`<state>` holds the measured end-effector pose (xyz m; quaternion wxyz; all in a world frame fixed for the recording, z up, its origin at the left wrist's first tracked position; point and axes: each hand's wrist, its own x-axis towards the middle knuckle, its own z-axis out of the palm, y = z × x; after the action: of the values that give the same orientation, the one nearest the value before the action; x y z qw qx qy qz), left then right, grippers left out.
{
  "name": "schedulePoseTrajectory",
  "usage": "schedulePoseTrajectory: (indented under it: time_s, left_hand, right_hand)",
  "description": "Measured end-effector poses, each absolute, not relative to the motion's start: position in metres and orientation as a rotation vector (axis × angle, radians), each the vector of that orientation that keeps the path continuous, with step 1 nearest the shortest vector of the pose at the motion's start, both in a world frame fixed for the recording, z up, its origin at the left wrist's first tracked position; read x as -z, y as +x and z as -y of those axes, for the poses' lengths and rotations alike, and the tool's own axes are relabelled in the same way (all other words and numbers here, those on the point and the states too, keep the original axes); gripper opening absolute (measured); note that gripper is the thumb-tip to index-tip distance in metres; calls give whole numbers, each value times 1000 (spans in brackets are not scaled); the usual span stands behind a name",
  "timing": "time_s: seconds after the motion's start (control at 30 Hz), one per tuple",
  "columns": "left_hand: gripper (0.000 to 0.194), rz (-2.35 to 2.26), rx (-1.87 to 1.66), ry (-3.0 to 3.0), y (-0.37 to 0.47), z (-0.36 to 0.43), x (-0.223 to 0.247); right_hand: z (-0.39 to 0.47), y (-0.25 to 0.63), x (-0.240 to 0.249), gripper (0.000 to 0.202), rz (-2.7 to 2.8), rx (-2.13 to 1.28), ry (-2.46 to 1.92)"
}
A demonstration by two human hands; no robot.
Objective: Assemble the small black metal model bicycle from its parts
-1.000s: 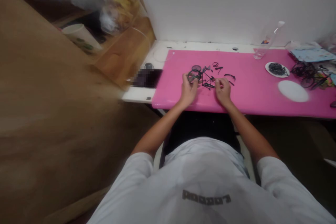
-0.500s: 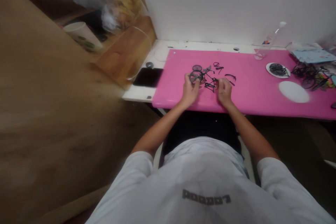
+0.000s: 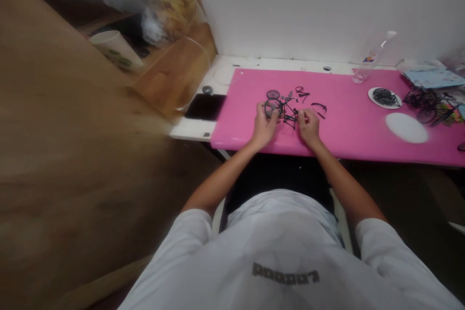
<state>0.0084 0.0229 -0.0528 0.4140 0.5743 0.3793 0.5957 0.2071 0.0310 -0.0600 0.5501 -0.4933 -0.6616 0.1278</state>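
A small black model bicycle frame (image 3: 289, 117) with one wheel (image 3: 272, 106) fitted at its left is held between my hands above the pink mat. My left hand (image 3: 265, 123) is closed on the wheel end, its thumb across the wheel. At the frame's other end, the fingers of my right hand (image 3: 308, 123) pinch the black tubing; any smaller part between them is too small to make out. A loose wheel (image 3: 273, 93) lies just beyond. Around it rest a thin black part with a ring (image 3: 301, 91) and a curved black strip (image 3: 318, 106).
The pink mat (image 3: 240, 128) covers most of the white table. On the right are a plate of black parts (image 3: 371, 92), a white disc (image 3: 407, 127), a clear bottle (image 3: 368, 60) and a heap of black bicycle parts (image 3: 423, 101). A dark phone-like slab (image 3: 205, 106) lies left.
The bicycle frame and wheel have shifted slightly to the right and tilted a little. My right fingers have moved slightly left and down at the frame's end.
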Motion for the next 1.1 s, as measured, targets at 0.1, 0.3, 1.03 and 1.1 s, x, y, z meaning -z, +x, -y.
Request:
schedulePoseTrajectory:
  time_s: [0.1, 0.3, 1.03, 1.1]
  left_hand:
    - [57, -927, -1510, 1361, 10, -22, 52]
    - [62, -915, -1536, 1415, 12, -24, 49]
    - [60, -1465, -1185, 2260, -14, -34, 78]
    - [62, -1483, -1119, 2301, -14, -34, 78]
  right_hand:
    - [-33, 207, 61, 59, 1558, -285, -1181]
    - [-36, 208, 63, 61, 1525, -263, -1168]
    - [-12, 187, 53, 13, 1776, -171, -871]
    - [-10, 184, 53, 15, 1779, -174, -857]
